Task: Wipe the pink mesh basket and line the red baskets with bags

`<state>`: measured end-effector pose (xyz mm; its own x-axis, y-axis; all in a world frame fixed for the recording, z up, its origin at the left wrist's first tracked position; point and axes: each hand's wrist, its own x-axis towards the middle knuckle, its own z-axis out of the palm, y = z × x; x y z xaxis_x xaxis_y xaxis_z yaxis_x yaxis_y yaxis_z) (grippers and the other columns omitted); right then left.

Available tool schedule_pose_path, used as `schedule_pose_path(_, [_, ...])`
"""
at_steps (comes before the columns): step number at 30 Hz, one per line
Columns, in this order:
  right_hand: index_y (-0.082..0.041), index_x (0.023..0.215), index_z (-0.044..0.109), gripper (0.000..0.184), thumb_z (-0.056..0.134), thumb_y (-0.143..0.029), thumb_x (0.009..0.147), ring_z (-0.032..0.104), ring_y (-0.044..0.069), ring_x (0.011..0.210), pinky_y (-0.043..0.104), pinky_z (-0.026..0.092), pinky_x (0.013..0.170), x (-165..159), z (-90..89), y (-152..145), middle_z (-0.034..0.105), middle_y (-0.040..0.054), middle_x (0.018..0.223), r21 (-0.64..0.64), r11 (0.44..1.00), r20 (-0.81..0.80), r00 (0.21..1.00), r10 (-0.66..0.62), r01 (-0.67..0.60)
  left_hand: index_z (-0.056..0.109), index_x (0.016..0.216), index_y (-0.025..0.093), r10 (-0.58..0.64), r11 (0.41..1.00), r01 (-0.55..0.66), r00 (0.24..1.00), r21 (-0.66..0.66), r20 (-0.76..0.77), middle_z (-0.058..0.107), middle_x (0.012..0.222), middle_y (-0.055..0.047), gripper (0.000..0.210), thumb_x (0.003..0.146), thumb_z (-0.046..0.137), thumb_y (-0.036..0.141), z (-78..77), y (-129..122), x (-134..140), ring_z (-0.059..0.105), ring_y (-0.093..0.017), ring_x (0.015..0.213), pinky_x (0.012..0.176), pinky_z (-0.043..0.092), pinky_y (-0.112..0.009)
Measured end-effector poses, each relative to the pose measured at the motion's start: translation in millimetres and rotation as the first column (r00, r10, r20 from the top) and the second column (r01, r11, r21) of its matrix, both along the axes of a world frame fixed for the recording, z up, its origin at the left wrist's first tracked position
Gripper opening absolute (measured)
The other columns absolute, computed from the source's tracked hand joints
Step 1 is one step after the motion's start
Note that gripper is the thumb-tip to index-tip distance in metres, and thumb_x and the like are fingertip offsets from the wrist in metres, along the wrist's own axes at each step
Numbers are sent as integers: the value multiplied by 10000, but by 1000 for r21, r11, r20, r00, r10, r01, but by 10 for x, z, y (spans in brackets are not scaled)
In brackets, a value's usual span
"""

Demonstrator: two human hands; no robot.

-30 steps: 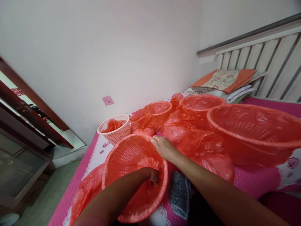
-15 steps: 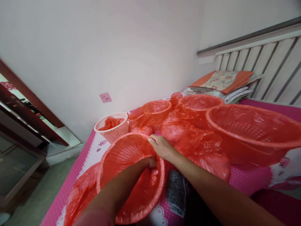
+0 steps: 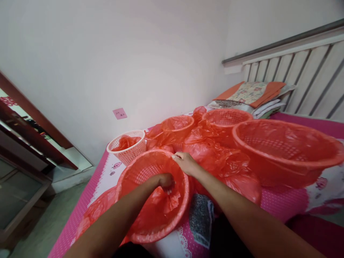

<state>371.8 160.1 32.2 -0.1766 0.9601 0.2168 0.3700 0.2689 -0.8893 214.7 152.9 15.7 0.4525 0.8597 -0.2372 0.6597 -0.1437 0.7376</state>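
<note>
A perforated plastic basket (image 3: 185, 200), lined with a thin red plastic bag (image 3: 146, 218), tilts toward me at the bed's edge. Down inside it is my left hand (image 3: 167, 181), its fingers curled on a bunched fold of the bag lining; the fingertips are partly hidden. My right hand (image 3: 185, 163) grips the far right part of the rim, thumb on the lining and fingers over the outside. Beside the right forearm lies a puffed red plastic bag (image 3: 240, 181).
Behind stand a small white basket (image 3: 131, 154) with red plastic in it, and red-lined baskets (image 3: 178, 125), (image 3: 227, 116). A large red-lined basket (image 3: 287, 175) is at right. Folded bedding (image 3: 252, 94) lies by the white radiator (image 3: 303, 77). A dark grey cloth (image 3: 201, 218) is near me.
My left hand has risen slightly and shifted left inside the basket, drawing the bag lining up into a bunch. My right hand stays on the rim. The basket's near side has lifted a little.
</note>
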Motion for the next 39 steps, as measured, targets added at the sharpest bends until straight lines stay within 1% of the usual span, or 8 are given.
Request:
schedule_pose_path(3, [-203,685,546,290,537,-333,944,455,131,652,260,332,622,51,-6,58,496,-58,631,-58,998,-62,998,-25,22,684,666,200,-27,999,29,998,34,-63,677,609,-37,343,919,710,431,415,-294,-148,625,-194,547,557,473,-303])
schedule_pose_path(8, [-218,656,488,382,513,-395,993,473,120,577,245,366,576,152,-23,84,489,-58,584,-148,989,-197,980,-40,10,804,901,278,147,919,-128,989,373,-23,807,880,-84,270,919,673,514,882,-1116,-331,735,-278,776,710,501,-342])
schedule_pose_path(12, [-227,657,474,410,537,-413,1017,456,110,453,232,362,486,247,-65,82,458,-70,503,-249,968,-282,958,-57,-16,766,1133,275,392,803,-351,920,481,17,803,1186,-128,404,883,682,581,678,-1475,-378,745,-364,1107,949,551,-457])
schedule_pose_path(15, [-205,751,545,360,564,-440,1023,509,97,468,206,419,495,310,-76,71,548,-52,577,-317,947,-362,930,-65,-57,726,1224,263,393,743,-274,917,611,-67,774,1256,-149,432,862,744,499,423,-1525,-257,710,-384,1189,1048,523,-531])
schedule_pose_path(21, [-182,871,610,262,537,-365,1044,560,85,496,192,461,506,382,-83,69,617,-20,676,-387,917,-453,886,-99,-95,711,1213,233,356,804,-96,868,586,-346,779,1195,-164,320,892,720,233,352,-1518,62,728,-371,1123,1132,438,-615])
schedule_pose_path(31, [-190,733,565,297,674,-380,932,468,72,461,180,369,447,431,-131,70,552,-49,585,-373,925,-433,896,-102,-75,739,1099,225,295,845,-105,909,524,-293,785,1093,-120,191,990,584,216,401,-1447,155,729,-330,1077,1175,372,-620])
schedule_pose_path(35, [-186,735,604,244,698,-357,882,523,93,500,214,438,496,441,-108,48,600,-20,624,-353,935,-411,905,-112,-45,739,1166,252,346,638,-399,913,659,218,769,1195,-95,240,975,644,362,523,-1445,-220,695,-291,1160,1111,467,-486])
schedule_pose_path(39, [-197,844,636,108,662,-297,874,560,116,566,239,449,539,488,-45,100,625,-11,705,-275,951,-400,883,-247,142,743,1059,225,512,191,-896,439,401,738,764,1092,-74,301,958,614,478,496,-1341,-876,699,-246,1089,955,527,-376])
